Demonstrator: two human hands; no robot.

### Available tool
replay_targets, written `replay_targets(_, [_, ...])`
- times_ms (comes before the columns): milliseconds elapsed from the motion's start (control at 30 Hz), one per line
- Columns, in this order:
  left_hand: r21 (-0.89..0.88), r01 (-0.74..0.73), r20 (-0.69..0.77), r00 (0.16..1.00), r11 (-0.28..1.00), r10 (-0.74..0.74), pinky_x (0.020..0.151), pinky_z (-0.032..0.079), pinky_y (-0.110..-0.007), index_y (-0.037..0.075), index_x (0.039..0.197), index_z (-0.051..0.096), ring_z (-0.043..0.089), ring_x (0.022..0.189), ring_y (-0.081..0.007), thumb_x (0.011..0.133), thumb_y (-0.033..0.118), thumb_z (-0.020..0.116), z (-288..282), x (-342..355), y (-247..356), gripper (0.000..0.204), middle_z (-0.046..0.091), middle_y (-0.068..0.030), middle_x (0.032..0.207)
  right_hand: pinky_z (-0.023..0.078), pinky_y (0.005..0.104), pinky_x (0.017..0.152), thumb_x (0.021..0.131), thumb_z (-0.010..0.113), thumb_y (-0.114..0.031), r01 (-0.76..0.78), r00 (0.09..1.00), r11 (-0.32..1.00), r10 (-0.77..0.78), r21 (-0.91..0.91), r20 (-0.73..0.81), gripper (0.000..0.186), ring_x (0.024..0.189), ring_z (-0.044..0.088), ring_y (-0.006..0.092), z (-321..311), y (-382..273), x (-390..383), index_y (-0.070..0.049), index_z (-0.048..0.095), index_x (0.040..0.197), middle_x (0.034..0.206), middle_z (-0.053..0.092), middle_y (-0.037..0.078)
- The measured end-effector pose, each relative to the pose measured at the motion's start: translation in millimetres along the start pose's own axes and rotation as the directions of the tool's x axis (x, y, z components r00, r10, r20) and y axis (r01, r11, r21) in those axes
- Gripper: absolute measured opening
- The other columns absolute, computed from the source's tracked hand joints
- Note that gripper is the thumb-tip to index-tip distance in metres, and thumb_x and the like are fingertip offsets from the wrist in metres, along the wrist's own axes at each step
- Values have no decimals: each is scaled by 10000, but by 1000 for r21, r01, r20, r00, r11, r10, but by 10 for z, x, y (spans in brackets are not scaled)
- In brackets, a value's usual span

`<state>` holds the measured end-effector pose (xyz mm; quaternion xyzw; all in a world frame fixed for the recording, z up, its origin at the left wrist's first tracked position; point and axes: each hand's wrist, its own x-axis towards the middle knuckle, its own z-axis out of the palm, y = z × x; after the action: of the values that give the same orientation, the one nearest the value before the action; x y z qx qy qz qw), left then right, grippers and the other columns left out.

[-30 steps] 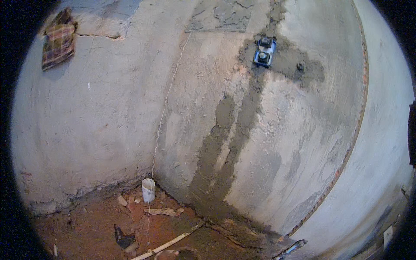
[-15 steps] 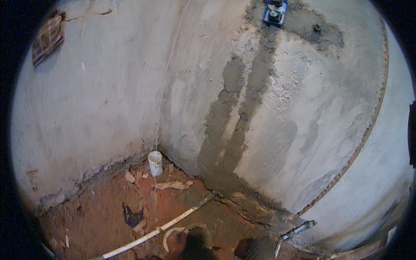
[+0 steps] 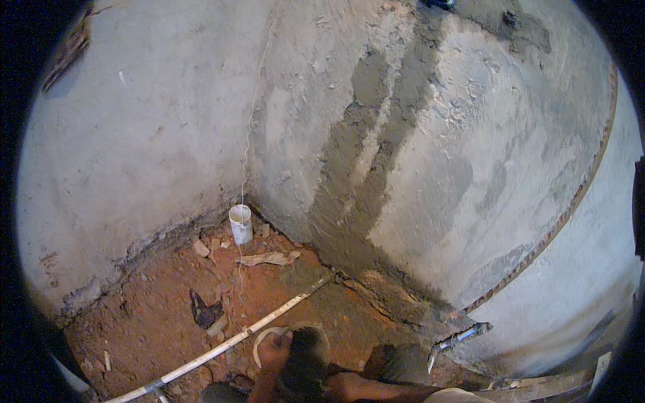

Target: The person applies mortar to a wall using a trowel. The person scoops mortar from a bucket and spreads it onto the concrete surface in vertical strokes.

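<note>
At the lower edge is a round container with a pale rim (image 3: pixel 258 341), perhaps a bucket. My left hand (image 3: pixel 274 348) is closed at its left side, apparently gripping the rim. A dark, blurred shape (image 3: pixel 306 356) covers most of the container's opening, and I cannot make out what it is. From the lower right my right forearm (image 3: pixel 376 388) reaches toward the container. The fingers of that hand are hidden behind the dark shape.
A pale pipe (image 3: pixel 282 311) crosses the reddish dirt floor (image 3: pixel 154 329) beyond the container. A white upright pipe stub (image 3: pixel 240 227) stands in the corner, with a string (image 3: pixel 250 134). Damp mortar strips (image 3: pixel 346 154) run down the wall. A blue-grey pipe end (image 3: pixel 463 336) sticks out at right.
My view has tipped downward, so the walls and floor sit higher in it. More of the container, my left hand and my right forearm now shows. The blue object above has nearly left view.
</note>
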<state>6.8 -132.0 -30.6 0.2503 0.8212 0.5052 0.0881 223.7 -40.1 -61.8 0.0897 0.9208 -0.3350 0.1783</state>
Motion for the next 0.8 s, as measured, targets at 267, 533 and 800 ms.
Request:
replay_targets(267, [-94, 204, -5, 979, 975, -205, 558, 418, -397, -14, 645, 579, 523, 531, -288, 727, 375, 685, -161, 170, 87, 411, 552, -158, 580, 461, 365, 552, 881, 488, -435, -239, 971, 800, 203, 551, 126, 415, 615, 588, 210, -181, -251, -168, -42, 592, 965, 692, 598, 117])
replay_targets(533, [162, 130, -14, 991, 978, -129, 545, 373, -394, 1, 594, 478, 435, 524, -266, 749, 411, 657, -15, 206, -145, 474, 487, -140, 550, 450, 495, 746, 845, 510, -406, -228, 959, 972, 215, -55, -183, 402, 870, 586, 367, 308, -4, -64, -68, 570, 1053, 931, 624, 172])
replay_targets(800, [-6, 223, -51, 973, 975, -223, 506, 337, -357, 23, 569, 442, 378, 500, -179, 721, 361, 686, -85, 110, -122, 444, 428, -66, 514, 481, 478, 727, 801, 529, -441, -393, 909, 894, 413, -217, 55, 416, 805, 613, 377, -222, -238, 202, -60, 620, 942, 843, 636, 193])
